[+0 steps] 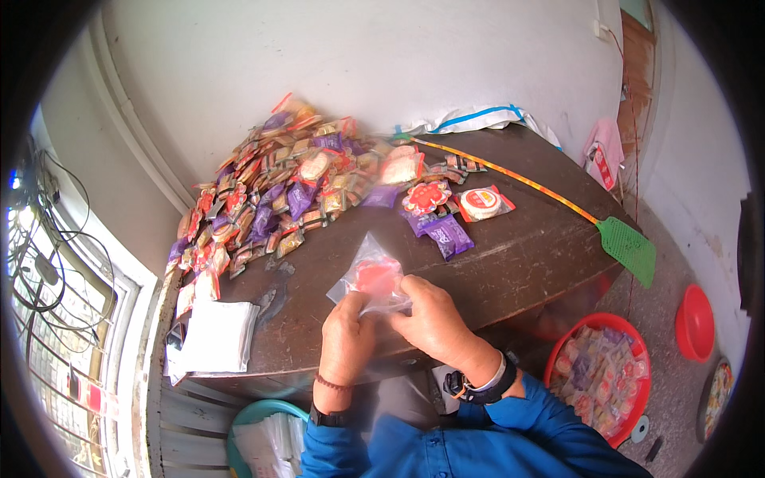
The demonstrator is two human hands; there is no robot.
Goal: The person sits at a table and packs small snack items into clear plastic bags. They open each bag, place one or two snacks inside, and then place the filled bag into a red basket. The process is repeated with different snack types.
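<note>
A clear plastic bag with a red item inside is held over the front of the dark wooden table. My left hand pinches its lower left edge, and my right hand grips its right side. Beyond the bag lie purple wrapped snack packets, a red flower-shaped packet and a round white wrapped biscuit. A large heap of small wrapped snacks covers the back left of the table. To the left of my hands is a stack of flat white bags.
A green fly swatter lies across the right side, its head over the table's edge. On the floor stand a red basin of filled bags, an upright-looking red bowl and a teal basin of plastic bags. A barred window is at left.
</note>
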